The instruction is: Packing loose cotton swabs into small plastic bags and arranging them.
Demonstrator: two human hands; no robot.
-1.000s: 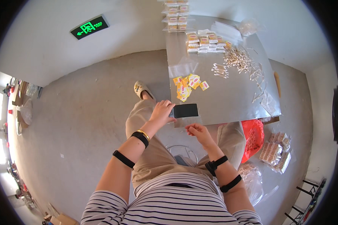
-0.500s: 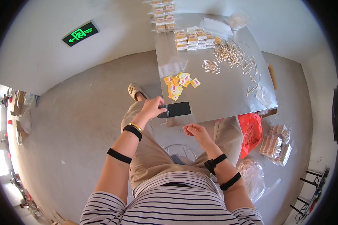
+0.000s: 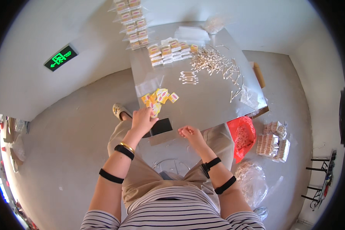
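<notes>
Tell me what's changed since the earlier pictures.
The left hand has moved forward from the black pad to the yellow cards; whether it grips one is unclear. The right hand stayed curled; the black pad and loose swabs lie as before.

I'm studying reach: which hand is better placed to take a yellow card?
Likely the left hand: it's beside the yellow cards; the right hand is farther away, near the front edge of the table.

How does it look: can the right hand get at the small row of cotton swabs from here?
Probably yes: the right hand is near the front edge of the tabletop, and nothing appears to stand between the hand and the small row of cotton swabs, though some stretching forward is likely needed.
</notes>
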